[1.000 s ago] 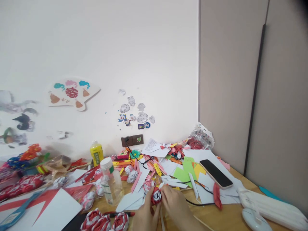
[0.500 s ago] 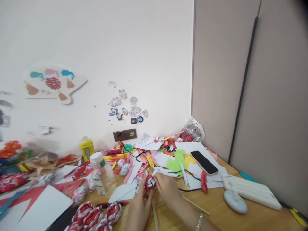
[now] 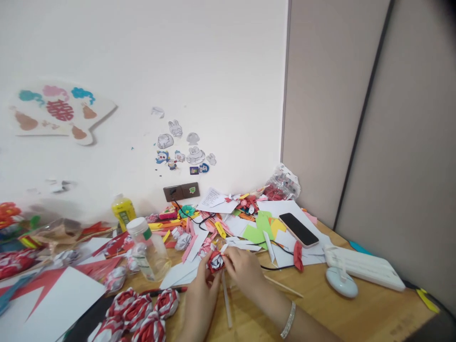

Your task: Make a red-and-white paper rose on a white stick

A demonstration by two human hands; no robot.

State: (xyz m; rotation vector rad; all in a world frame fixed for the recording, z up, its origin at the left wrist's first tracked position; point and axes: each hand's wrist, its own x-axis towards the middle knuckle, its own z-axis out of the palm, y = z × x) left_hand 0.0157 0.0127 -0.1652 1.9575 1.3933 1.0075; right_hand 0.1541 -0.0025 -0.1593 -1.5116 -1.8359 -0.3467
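Between both hands is a red and white paper rose [image 3: 215, 261], its folded strips facing up. My left hand [image 3: 202, 289] grips it from the left, the fingers closed around its side. From the right, my right hand [image 3: 244, 270] pinches the rose's edge with thumb and fingertips; a bracelet [image 3: 289, 319] circles that wrist. A pale thin stick [image 3: 226, 299] lies on the table just below the flower. To the lower left sits a cluster of finished-looking red and white paper roses [image 3: 137, 311].
A clear jar with a white lid [image 3: 147, 251] and a yellow bottle [image 3: 123, 210] stand left. A phone [image 3: 298, 229] lies on white paper at right, near a white power strip [image 3: 363, 267] and a pale blue mouse-like object [image 3: 341, 282]. Coloured paper scraps [image 3: 221, 229] cover the back.
The camera view has shifted slightly. My right hand has drawn back a little to the right edge of the rose, leaving more of the flower showing; my left hand still holds it.
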